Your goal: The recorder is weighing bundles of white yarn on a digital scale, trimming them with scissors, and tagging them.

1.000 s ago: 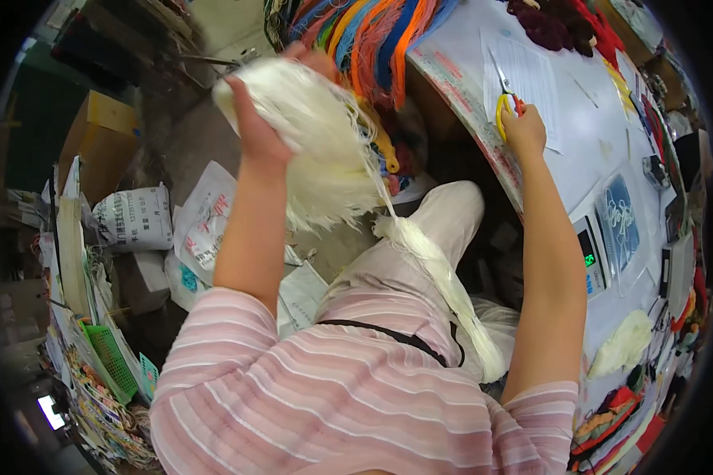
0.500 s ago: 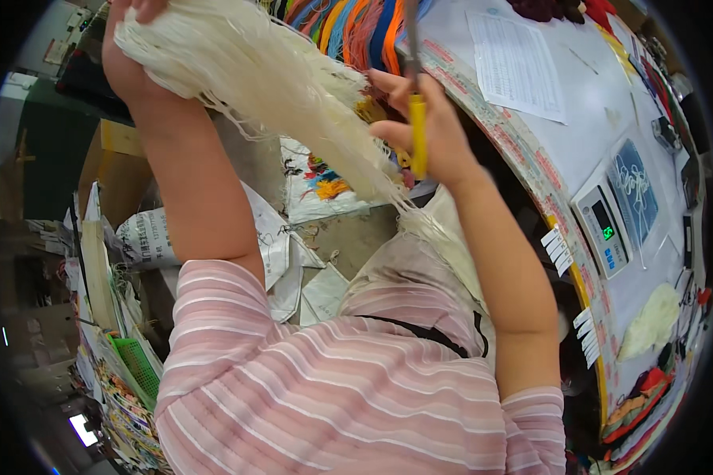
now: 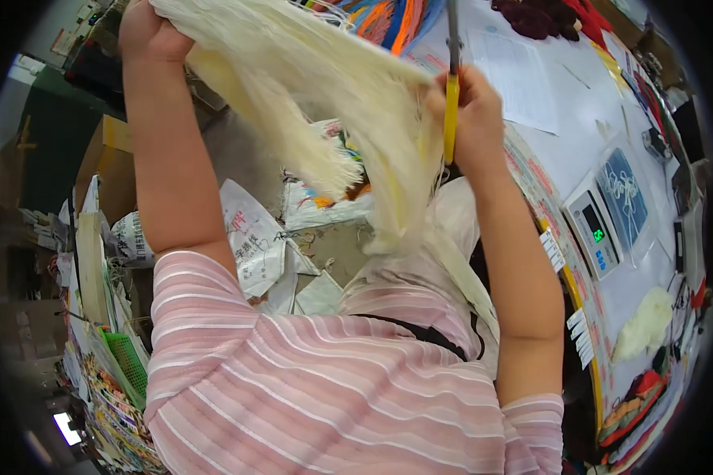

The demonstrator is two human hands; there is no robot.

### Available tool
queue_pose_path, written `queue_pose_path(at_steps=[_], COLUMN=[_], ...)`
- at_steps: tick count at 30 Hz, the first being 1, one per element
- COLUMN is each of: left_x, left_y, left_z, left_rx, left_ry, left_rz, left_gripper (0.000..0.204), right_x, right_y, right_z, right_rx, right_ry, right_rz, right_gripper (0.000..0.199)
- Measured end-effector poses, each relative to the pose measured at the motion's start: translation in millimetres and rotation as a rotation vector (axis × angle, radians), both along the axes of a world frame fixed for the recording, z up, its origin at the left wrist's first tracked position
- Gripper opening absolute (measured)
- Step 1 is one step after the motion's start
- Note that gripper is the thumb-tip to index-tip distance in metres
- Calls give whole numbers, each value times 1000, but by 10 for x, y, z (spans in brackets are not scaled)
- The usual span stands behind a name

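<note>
My left hand (image 3: pixel 155 33) is closed around one end of a hank of cream yarn (image 3: pixel 364 95), raised at the upper left. The hank stretches across to the right, and a frayed bunch of its strands hangs down in the middle. At the other end, my right hand (image 3: pixel 480 115) is closed with scissors (image 3: pixel 451 119) in it, their yellow handle upright and the grey blades pointing up. Its fingers also seem to pinch the yarn, though the fingertips are partly hidden. Loose strands trail down over my lap (image 3: pixel 404 277).
A white table (image 3: pixel 562 150) curves along the right with a printed sheet (image 3: pixel 523 87), a digital scale (image 3: pixel 594 229) and a cream yarn bundle (image 3: pixel 646 323). Colourful skeins (image 3: pixel 388 24) hang at its far edge. White sacks (image 3: pixel 249 245) lie below; a cardboard box (image 3: pixel 109 166) stands left.
My right hand has risen slightly rightward with the scissors and closed in. The hank is now spread wider between my hands, with a loose end dangling. My left hand has shifted a little right.
</note>
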State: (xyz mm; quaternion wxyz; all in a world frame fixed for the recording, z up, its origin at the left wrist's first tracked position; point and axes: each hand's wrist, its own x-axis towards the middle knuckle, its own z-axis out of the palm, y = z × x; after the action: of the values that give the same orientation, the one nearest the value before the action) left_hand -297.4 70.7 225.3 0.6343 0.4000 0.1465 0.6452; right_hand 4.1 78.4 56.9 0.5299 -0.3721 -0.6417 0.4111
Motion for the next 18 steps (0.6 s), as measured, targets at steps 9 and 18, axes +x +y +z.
queue_pose_path(at_steps=[9, 18], left_x=[-84, -171], left_y=[232, -34], left_z=[-616, -707], left_rx=[399, 223], left_ry=[-241, 400], left_rz=[-561, 472], left_gripper=[54, 33], right_x=[460, 810], right_y=[367, 812], right_z=[837, 647], right_rx=[76, -64], right_ry=[58, -227], right_rz=[205, 71], right_gripper=[16, 20])
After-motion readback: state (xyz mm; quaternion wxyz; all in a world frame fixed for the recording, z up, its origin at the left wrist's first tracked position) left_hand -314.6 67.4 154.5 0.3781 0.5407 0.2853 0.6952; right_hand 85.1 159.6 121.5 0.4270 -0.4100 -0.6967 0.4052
